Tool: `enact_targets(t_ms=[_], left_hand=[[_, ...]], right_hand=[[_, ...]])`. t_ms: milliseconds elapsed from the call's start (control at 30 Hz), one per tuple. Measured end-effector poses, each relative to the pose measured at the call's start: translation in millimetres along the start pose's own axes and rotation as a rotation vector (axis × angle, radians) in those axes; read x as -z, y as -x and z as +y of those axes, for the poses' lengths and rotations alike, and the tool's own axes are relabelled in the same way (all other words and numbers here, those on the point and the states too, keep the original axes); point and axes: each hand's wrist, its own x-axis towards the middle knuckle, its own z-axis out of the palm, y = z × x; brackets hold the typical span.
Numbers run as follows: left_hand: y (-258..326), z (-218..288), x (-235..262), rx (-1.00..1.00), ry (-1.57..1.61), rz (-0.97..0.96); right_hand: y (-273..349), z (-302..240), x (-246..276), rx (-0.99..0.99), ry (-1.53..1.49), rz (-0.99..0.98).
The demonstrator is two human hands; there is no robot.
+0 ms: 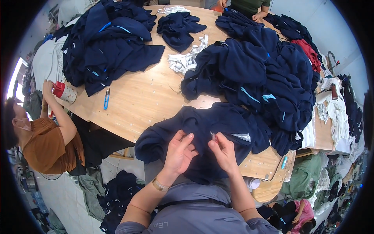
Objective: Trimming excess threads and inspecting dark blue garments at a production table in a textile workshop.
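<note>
A dark navy garment (177, 123) lies bunched on the table edge in front of me and hangs over toward my lap. My left hand (180, 155) is over it, palm up, with fingers loosely bent and apart; nothing shows in it. Just to the right, my right hand (223, 153) pinches a small, pale, pointed thing (212, 135) between thumb and forefinger. It is too small to name. Beside that hand, a white and silvery strip (240, 136) shows on the navy cloth.
Big navy garment heaps (249, 74) (109, 43) cover the table's right and left. Blue thread snips (106, 99) lie at left, white cloth scraps (183, 62) in the middle, a light-blue tool (284, 162) at right. One person (46, 144) sits left holding a red-lidded cup (66, 93); another (249, 7) works opposite.
</note>
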Motion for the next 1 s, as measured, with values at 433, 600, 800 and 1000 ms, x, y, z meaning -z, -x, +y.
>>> enact_targets(t_ms=[433,600,800,1000], left_hand=[[-6,-3,2,-0.171,-0.095,0.023],[-5,-1,-1,-0.137,-0.036,0.019],[-4,0,-4,-0.090,-0.018,0.024],[-3,-1,-4,-0.083,-0.021,0.004]], right_hand=[[-3,-3,-5,0.078,0.352,-0.026],[-5,-2,-8,0.103,0.370,-0.030],[-7,-3,-9,0.093,0.364,-0.027],[-9,-5,-7,0.104,0.387,-0.044]])
